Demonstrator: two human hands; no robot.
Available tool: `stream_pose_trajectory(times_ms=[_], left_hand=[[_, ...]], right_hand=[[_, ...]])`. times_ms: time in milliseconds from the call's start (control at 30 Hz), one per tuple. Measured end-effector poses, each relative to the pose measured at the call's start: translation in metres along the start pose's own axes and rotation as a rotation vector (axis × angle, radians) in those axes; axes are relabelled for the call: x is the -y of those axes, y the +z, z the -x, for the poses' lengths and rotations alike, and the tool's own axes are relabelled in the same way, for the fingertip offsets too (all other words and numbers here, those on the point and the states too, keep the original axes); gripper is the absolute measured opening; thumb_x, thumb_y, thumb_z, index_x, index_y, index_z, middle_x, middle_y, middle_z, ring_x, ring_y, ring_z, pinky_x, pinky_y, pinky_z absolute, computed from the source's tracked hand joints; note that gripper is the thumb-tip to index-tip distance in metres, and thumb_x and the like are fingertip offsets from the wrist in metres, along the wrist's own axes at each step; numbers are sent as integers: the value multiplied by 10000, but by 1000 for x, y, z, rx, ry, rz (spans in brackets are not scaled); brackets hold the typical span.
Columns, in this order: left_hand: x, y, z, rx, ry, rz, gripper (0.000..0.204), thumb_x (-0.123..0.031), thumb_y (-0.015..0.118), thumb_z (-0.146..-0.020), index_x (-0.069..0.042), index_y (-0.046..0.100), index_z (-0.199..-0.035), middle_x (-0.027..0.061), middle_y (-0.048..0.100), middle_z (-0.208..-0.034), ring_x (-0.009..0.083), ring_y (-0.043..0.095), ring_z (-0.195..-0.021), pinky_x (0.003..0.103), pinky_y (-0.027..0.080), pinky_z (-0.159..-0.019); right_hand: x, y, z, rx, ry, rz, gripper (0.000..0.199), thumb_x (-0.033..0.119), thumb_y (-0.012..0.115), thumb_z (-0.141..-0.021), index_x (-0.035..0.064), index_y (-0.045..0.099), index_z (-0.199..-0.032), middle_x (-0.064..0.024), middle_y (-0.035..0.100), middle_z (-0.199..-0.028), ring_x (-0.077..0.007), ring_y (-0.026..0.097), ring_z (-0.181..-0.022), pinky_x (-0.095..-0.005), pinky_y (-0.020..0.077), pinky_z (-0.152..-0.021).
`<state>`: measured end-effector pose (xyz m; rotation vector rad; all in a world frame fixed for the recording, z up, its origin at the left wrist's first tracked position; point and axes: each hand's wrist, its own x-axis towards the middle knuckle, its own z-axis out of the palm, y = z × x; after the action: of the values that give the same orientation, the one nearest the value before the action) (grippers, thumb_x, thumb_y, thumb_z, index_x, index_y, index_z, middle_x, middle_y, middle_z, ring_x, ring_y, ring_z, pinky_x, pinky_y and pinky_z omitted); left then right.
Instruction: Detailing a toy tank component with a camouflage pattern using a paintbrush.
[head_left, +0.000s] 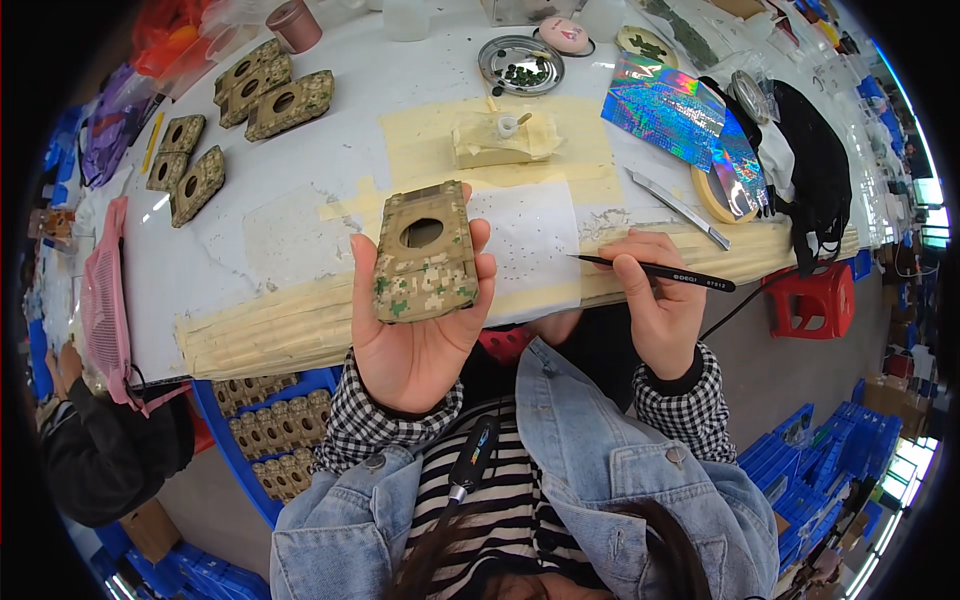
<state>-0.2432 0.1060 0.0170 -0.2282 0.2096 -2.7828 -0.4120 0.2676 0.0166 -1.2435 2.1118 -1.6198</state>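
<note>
Above the near edge of the white table [300,160], your left hand [415,320] holds a camouflage case [425,252] upright, fingers curled around its sides, its round hole facing you. Your right hand [655,300] pinches black tweezers [655,272], tips pointing left over a white sheet [530,235]. More camouflage cases [265,95] lie at the far left of the table.

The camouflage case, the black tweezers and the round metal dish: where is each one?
camouflage case [425,270], head view, on its patterned face below the round hole.
black tweezers [668,272], head view, on the shaft right of the fingers.
round metal dish [497,49], head view, on its left rim.
</note>
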Motion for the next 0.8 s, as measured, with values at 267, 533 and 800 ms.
stream_pose_trajectory(times_ms=[267, 533, 800], left_hand=[[3, 2, 0, -22, 22, -7, 718, -522, 308, -955, -23, 125, -1437, 243, 395, -1336, 355, 483, -1184, 423, 440, -1010], [8, 8, 2, -137, -24, -87, 652, -504, 286, -969, 1, 276, -1381, 240, 460, -1277, 325, 530, -1140, 394, 470, -986], [12, 13, 7, -102, -28, -53, 623, -503, 327, -960, -8, 366, -1337, 201, 484, -1283, 325, 529, -1138, 390, 472, -986]], right_hand=[[6, -4, -4, -13, 90, -177, 108, 84, 609, -874, -4, 656, -917, -87, 621, -890, -176, 550, -874, -296, 436, -802], [65, -13, -48, 227, -246, -241, 103, 50, 615, -853, -6, 671, -918, -106, 655, -874, -186, 585, -825, -293, 447, -773], [85, 9, -64, 421, -291, -334, 95, 45, 609, -854, -8, 647, -922, -95, 636, -836, -182, 599, -770, -281, 454, -681]])
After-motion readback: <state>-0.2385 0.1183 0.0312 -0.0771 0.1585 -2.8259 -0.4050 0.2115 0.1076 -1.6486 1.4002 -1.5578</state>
